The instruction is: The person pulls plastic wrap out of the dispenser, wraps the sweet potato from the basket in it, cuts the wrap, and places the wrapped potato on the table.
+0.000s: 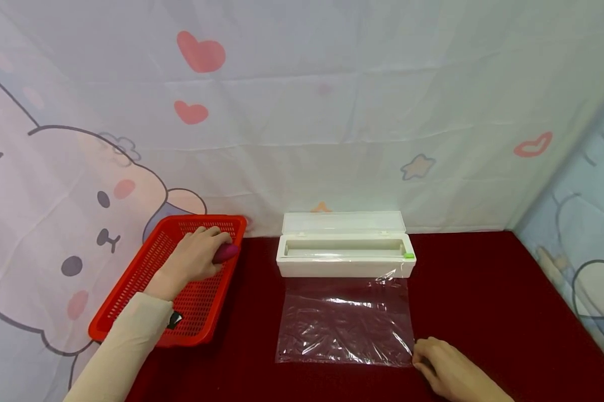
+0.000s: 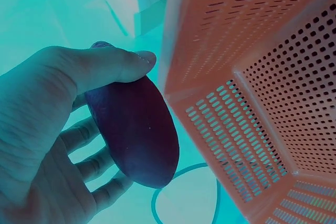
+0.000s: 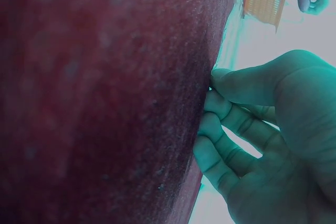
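My left hand (image 1: 199, 254) is above the red basket (image 1: 221, 301), near its right side. It grips a smooth purple oblong thing (image 2: 137, 129) that looks like an eggplant, thumb on one side and fingers on the other. A sheet of clear plastic wrap (image 1: 347, 324) lies flat on the table, drawn out from a white wrap dispenser (image 1: 344, 269) whose lid stands up. At the sheet's near right corner, my right hand (image 1: 445, 365) pinches the edge between thumb and index finger. In the right wrist view the fingertips (image 3: 210, 124) lie low against the table cloth.
A small black-and-white item (image 1: 174, 319) lies in the basket, partly hidden by my left sleeve. A green slider (image 1: 408, 255) sits at the dispenser's right end. The dark red cloth (image 1: 483, 296) covers the table, and a printed curtain (image 1: 307, 111) hangs behind it.
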Tool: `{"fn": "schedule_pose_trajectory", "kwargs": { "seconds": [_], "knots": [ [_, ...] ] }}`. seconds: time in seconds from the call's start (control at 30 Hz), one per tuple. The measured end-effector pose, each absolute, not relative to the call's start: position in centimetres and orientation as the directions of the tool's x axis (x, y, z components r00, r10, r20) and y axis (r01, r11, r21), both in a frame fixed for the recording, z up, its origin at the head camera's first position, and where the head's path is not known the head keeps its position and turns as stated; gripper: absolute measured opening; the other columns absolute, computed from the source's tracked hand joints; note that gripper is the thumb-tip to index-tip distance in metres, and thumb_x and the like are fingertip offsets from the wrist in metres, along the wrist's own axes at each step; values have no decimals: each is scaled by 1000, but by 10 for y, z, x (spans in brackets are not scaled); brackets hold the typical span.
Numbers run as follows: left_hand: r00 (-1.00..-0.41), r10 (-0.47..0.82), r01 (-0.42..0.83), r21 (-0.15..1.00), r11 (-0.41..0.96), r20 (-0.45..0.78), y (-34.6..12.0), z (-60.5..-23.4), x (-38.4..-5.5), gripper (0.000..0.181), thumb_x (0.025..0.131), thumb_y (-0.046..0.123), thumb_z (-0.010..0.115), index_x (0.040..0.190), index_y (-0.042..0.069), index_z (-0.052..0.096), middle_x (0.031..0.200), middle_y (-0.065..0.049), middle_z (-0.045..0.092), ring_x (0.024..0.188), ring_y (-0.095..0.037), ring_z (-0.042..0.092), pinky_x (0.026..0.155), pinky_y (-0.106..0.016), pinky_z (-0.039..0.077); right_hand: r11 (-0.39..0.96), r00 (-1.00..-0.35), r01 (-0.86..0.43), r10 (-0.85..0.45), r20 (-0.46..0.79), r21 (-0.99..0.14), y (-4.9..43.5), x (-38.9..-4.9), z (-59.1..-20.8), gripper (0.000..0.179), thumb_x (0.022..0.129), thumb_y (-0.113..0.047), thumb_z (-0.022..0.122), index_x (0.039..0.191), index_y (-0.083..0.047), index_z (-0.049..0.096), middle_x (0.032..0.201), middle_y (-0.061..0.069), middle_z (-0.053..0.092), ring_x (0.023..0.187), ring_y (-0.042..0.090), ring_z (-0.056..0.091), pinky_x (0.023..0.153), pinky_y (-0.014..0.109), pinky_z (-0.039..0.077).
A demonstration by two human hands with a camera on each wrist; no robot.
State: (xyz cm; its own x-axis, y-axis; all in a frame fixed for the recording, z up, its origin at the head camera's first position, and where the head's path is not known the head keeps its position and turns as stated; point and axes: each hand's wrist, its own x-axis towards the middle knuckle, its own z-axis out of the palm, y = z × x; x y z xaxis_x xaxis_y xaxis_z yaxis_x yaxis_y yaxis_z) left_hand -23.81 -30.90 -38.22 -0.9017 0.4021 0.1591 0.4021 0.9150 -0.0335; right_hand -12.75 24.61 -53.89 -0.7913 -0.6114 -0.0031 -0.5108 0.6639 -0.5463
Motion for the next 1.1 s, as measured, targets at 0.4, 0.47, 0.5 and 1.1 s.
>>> {"fn": "schedule_pose_trajectory", "kwargs": {
  "seconds": [0.4, 0.47, 0.5, 1.1],
  "knots": [
    [-884, 433, 431, -56, 901, 174, -293, -376, -230, 45, 81, 18, 91, 122, 13, 71, 117, -13, 70, 101, -33, 63, 81, -55, 58, 661, -787, -524, -617, 9, -538, 246, -126, -541, 24, 95, -8, 77, 88, -26, 65, 80, -22, 54, 76, -3, 45, 66, 21, 48],
    [-886, 431, 427, -58, 902, 171, -290, -375, -229, 47, 82, 19, 91, 123, 12, 71, 118, -13, 70, 103, -34, 63, 84, -56, 58, 663, -788, -522, -615, 7, -536, 246, -126, -540, 24, 95, -8, 77, 88, -26, 64, 80, -22, 54, 75, -3, 44, 66, 21, 48],
    [-887, 430, 426, -59, 903, 168, -289, -375, -228, 48, 82, 19, 91, 125, 12, 71, 119, -14, 70, 104, -35, 63, 86, -58, 58, 664, -789, -523, -615, 8, -534, 246, -126, -540, 24, 95, -8, 77, 87, -26, 64, 80, -22, 54, 75, -3, 44, 65, 21, 48],
    [-887, 440, 441, -32, 897, 139, -275, -375, -221, 52, 80, 18, 92, 127, 13, 71, 119, -12, 69, 103, -32, 63, 86, -55, 58, 668, -792, -528, -611, 20, -524, 245, -127, -540, 25, 94, -7, 79, 87, -26, 64, 81, -21, 54, 74, -4, 45, 65, 21, 48]
  ]
}}
